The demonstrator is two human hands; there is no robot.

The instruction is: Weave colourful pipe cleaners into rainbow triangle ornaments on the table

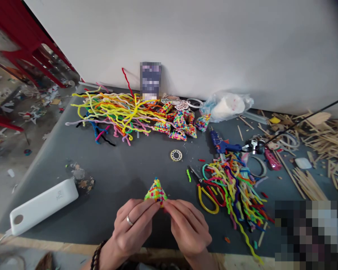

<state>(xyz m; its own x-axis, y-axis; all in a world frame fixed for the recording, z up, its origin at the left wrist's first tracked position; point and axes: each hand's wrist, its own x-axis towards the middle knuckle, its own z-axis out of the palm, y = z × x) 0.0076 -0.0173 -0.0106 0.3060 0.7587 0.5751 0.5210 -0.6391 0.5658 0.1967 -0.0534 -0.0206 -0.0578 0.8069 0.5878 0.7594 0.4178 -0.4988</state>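
Seated close to a dark grey table [124, 176], a person holds one small multicoloured pipe-cleaner cone [156, 191] between both hands, just above the near edge of the tabletop. The left hand [131, 227], wearing one ring and a beaded bracelet at the wrist, pinches the cone's lower left corner with thumb and fingertips; the right hand [187, 225] pinches the lower right corner in the same way, fingers pressed together on the weave. The cone points upward, its tip toward the wall.

Further back lies a cluster of finished woven cones [180, 125], at least five countable, though overlap hides the exact number. To their left spreads one large loose bundle of pipe cleaners [115, 112], mostly yellow. A second, smaller heap of pipe cleaners [233, 183] lies right of the hands, with one pair of yellow-handled scissors [204, 195] touching its near side. One blue glue gun [221, 144] rests behind that heap, and one small round ring [176, 155] sits alone mid-table. One white power bank [41, 206] lies at the left edge, well apart from the hands. One clear plastic bag [228, 105] stands against the wall, and a scatter of wooden sticks [323, 146], too many to count, covers the far right.
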